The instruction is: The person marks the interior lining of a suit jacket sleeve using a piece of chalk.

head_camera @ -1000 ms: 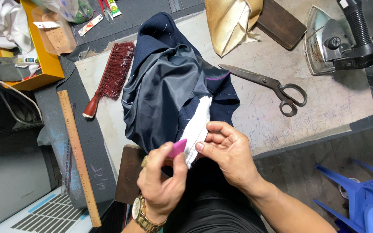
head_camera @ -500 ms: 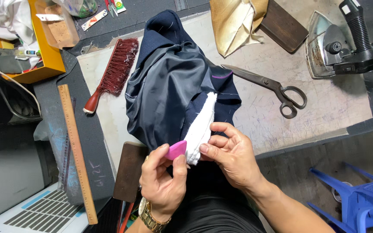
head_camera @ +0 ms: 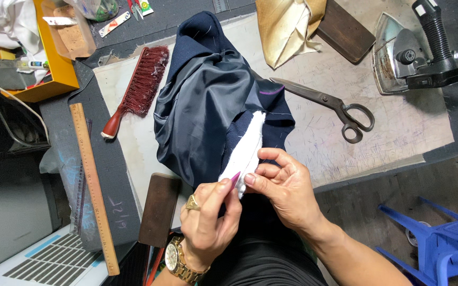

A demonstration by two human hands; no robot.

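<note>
Left hand (head_camera: 208, 220) pinching pink chalk (head_camera: 235, 177), tip against white strip (head_camera: 247, 151). Right hand (head_camera: 284, 185) gripping the strip's lower end between thumb and fingers. Strip lying on navy garment (head_camera: 208, 100), spread over the table (head_camera: 398, 127) in front of the body. Scissors (head_camera: 329, 103) just right of garment, brush (head_camera: 136, 90) left, ruler (head_camera: 94, 185) further left, iron (head_camera: 404, 50) far right.

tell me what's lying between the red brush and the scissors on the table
In the head view, the dark navy garment with its shiny lining lies between the red brush and the scissors.
</note>
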